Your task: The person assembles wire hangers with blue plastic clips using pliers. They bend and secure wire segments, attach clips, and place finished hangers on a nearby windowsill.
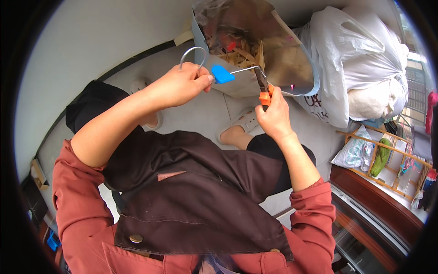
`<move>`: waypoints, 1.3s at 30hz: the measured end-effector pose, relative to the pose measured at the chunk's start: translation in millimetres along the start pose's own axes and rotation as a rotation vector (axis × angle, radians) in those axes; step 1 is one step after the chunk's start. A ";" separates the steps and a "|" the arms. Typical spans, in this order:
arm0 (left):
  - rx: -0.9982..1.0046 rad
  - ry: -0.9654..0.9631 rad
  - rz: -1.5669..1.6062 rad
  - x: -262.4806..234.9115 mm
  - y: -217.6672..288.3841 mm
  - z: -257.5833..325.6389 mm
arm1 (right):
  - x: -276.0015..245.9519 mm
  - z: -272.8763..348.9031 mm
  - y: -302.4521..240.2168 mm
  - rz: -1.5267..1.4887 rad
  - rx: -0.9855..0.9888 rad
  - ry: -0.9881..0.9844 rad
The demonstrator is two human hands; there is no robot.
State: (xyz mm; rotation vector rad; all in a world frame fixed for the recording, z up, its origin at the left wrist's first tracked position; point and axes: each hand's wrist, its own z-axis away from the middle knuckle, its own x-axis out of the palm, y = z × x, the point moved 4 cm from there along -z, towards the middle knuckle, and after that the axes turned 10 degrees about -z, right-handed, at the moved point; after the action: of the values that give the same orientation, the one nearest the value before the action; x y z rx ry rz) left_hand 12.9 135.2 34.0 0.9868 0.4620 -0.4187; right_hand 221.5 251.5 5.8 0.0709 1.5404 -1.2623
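Note:
My left hand (180, 86) is closed on a bent metal wire. One end of the wire curves up behind the fingers as a rounded hook (195, 48). A blue plastic piece (221, 74) sits on the wire just beyond my thumb and fingertips. From it the thin wire (244, 70) runs right to the jaws of a pair of pliers (263, 84), where it bends. My right hand (275, 113) is wrapped round the orange handles of these pliers. The jaws meet the wire near its bent end; whether they clamp it tightly I cannot tell.
Beyond my hands stands a large open bag (296, 68) with dry, straw-like scraps (244, 57) inside. Full white plastic bags (360, 55) lean at its right. Farther right, a wooden rack (388, 182) holds a green gourd-like vegetable (380, 157). A pale wall (105, 36) closes the left side.

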 end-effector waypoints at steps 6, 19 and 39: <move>-0.001 0.152 0.003 1.1 3.7 -18.1 | -13.5 -13.0 -11.1 0.149 0.124 0.026; 0.026 -0.203 0.720 -3.2 25.9 0.4 | -34.2 -26.8 -42.5 -0.050 -0.288 0.424; -0.265 -0.550 1.192 11.6 25.6 8.8 | -36.8 -36.8 -42.1 0.171 -0.359 0.410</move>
State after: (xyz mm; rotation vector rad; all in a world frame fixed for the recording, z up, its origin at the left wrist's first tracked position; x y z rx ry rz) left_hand 37.7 138.7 49.5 0.6951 -0.5730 0.4466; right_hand 185.8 279.7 54.9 0.2349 2.0464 -0.8533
